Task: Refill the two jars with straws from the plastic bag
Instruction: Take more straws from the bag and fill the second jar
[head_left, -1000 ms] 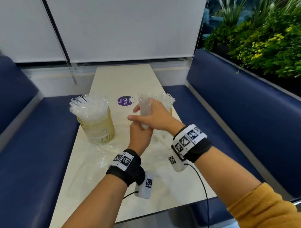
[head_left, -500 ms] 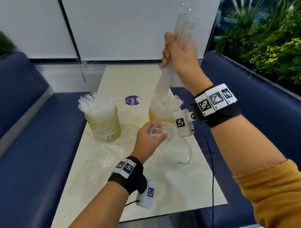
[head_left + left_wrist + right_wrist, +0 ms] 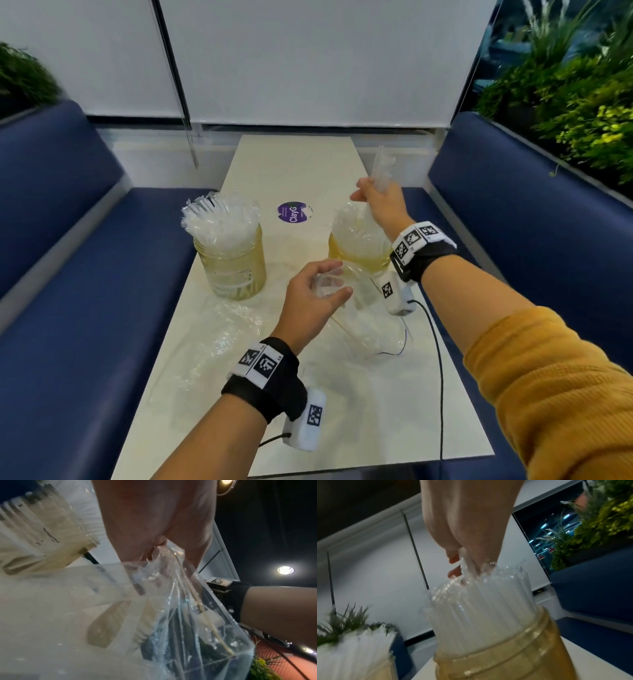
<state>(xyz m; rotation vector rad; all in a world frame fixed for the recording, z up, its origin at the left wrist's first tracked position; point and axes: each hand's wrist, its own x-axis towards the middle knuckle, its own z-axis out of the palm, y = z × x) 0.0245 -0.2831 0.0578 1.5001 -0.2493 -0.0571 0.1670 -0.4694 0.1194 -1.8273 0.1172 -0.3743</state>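
Right now your right hand (image 3: 376, 202) is pinching light, slippery straws (image 3: 381, 171) mid-length over the right-of-centre jar (image 3: 356, 251), while your left hand (image 3: 317, 296) is gripping the limp plastic bag (image 3: 370, 325) at its mouth.

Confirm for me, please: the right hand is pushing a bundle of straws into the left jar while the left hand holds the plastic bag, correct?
Not quite: the right hand pushes the straws into the right jar, as the head view shows. The left hand does hold the plastic bag.
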